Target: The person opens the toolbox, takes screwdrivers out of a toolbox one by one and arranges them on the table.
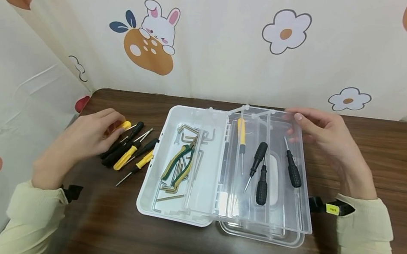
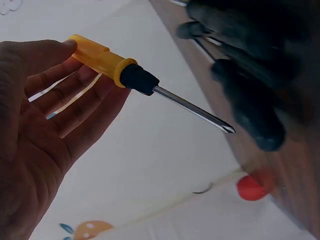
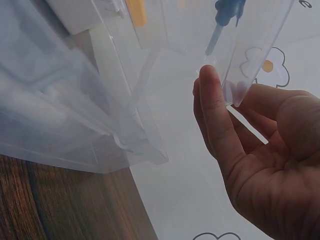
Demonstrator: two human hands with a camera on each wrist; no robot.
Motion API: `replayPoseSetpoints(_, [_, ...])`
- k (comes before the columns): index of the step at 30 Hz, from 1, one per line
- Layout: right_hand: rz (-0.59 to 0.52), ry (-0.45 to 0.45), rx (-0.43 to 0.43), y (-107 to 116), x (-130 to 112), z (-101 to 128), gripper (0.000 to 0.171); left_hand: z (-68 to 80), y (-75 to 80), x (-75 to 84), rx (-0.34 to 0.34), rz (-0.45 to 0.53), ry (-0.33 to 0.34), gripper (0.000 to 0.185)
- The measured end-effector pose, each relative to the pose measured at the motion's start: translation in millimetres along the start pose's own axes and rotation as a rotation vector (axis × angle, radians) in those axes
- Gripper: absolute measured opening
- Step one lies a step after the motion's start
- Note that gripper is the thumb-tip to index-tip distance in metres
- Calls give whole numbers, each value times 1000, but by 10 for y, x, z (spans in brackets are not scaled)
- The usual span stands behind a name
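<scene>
My left hand [image 1: 84, 138] pinches the yellow handle of a cross-head screwdriver [image 2: 97, 56] between thumb and fingers; its shaft points away from the palm in the left wrist view. Below and beside that hand, several black and yellow screwdrivers [image 1: 126, 157] lie in a pile on the table. On the other side, my right hand [image 1: 331, 145] grips the far right corner of a clear divided tray [image 1: 303, 206], thumb on one side of the wall and fingers on the other. Inside the tray lie a yellow screwdriver [image 1: 241, 132] and three black screwdrivers [image 1: 262, 187].
A white box [image 1: 144, 197] stands left of the tray, which overlaps its right part. Green-handled pliers [image 1: 170, 165] and several hex keys [image 1: 170, 198] lie in it. Under the tray shows a clear lid-like part [image 1: 262, 237]. A patterned curtain [image 1: 213, 59] hangs behind the wooden table [image 1: 125, 242].
</scene>
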State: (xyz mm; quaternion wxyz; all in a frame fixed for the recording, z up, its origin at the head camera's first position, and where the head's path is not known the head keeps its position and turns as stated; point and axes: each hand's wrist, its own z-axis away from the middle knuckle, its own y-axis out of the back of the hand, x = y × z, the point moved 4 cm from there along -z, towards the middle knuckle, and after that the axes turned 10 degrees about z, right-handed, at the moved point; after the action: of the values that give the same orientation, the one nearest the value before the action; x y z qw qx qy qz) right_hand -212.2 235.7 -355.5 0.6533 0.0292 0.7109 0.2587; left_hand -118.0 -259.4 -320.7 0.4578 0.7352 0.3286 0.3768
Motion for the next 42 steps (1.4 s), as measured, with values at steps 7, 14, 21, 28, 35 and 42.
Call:
replayPoseSetpoints(7, [-54,20,-7,0,7,4,35,23,-157,-244,-152,4,162,9])
replayPoseSetpoints(14, [34,-7,3,1,8,-12,38,63,-279,-368,-279,-4,270,10])
replayPoseSetpoints(21, [-123,28,-16,1,14,-17,35,57,-341,-393,-303,-37,305,14])
replayPoseSetpoints(28, [-150,31,-17,-5,21,-13,35,8,-391,-387,-294,-75,317,13])
replayPoseSetpoints(35, [-88,29,-1,-10,14,-16,34,-46,-469,-396,-290,-89,348,11])
replayPoseSetpoints(42, [-126,37,-3,-16,9,-14,34,-65,-502,-381,-296,-91,363,12])
